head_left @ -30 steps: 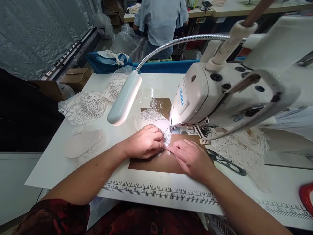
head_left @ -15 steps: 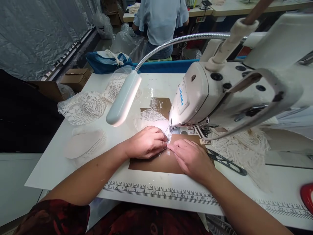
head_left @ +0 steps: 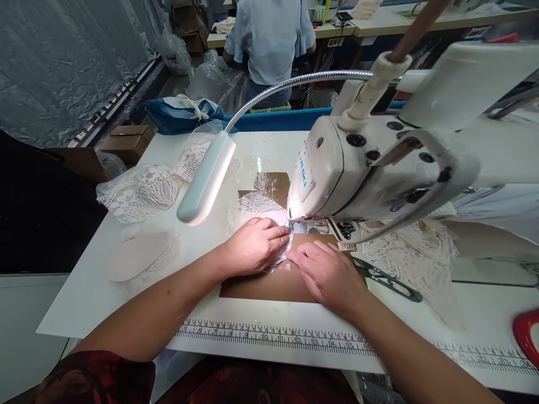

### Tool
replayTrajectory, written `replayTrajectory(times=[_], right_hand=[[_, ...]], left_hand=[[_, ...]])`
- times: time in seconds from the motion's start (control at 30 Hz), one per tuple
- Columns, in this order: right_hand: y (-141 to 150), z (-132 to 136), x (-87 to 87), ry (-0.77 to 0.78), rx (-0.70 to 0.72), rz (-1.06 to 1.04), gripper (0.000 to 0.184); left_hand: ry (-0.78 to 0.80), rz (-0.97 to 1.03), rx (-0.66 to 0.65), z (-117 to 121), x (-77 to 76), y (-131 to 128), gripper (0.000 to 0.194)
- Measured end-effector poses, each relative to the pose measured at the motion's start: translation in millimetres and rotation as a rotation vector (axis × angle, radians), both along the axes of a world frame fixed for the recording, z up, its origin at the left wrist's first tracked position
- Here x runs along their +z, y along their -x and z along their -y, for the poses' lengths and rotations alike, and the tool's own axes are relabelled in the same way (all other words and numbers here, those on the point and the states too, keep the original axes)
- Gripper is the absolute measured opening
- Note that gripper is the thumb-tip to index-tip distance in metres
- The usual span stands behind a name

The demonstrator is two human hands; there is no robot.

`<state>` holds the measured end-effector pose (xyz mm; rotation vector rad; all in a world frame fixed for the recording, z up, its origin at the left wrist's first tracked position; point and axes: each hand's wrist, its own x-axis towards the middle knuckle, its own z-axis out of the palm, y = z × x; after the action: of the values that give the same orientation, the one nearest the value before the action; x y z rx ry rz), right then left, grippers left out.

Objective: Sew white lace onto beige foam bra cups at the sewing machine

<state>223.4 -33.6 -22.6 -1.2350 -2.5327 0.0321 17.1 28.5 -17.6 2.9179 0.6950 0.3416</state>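
Observation:
A white lace bra cup (head_left: 256, 205) lies under the needle end of the white sewing machine (head_left: 326, 168), on brown board (head_left: 256, 286) taped over the table. My left hand (head_left: 256, 246) is closed over the cup's near part, fingers bunched together and fingertips beside the needle area. My right hand (head_left: 326, 272) rests on the board, thumb and index finger drawn together at the cup's near edge. What lies between those fingertips is mostly hidden. The lamp (head_left: 207, 179) lights this spot.
More lace cups (head_left: 145, 193) and a smooth pale cup pad (head_left: 138, 255) lie at left. Black thread snips (head_left: 387, 279), a lace heap (head_left: 415, 258) and a red handle (head_left: 526, 336) are at right. A printed ruler (head_left: 273, 336) runs along the front edge. A person (head_left: 269, 45) sits beyond.
The view has shifted slightly. My left fingers have moved up along the cup toward the needle, uncovering more of its near edge by my right fingertips, which stay almost in place.

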Motion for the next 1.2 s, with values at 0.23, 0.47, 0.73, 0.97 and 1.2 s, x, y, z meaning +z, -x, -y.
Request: replayTrajectory(times=[0.23, 0.47, 0.73, 0.97, 1.2], right_hand=[[0.7, -2.7, -2.6, -0.043, -0.129, 0.112, 0.036], [7.1, -6.3, -1.4, -0.114, -0.267, 0.211, 0.042], [0.5, -8.0, -8.7, -0.007, -0.345, 0.104, 0.043], [0.8, -6.6, -0.6, -0.018, -0.174, 0.015, 0.037], [-0.2, -4.5, -0.2, -0.008, -0.115, 0.066, 0.036]], left_hand=[[-0.043, 0.001, 0.107, 1.1, 2.7, -6.3, 0.036], [-0.083, -0.017, 0.182, -0.6, 1.4, -6.3, 0.038], [-0.04, 0.071, 0.072, 2.9, 3.2, 3.4, 0.031], [0.029, 0.126, -0.119, 3.7, 3.7, 6.3, 0.027], [0.053, 0.144, -0.078, 4.1, -0.5, 7.7, 0.031]])
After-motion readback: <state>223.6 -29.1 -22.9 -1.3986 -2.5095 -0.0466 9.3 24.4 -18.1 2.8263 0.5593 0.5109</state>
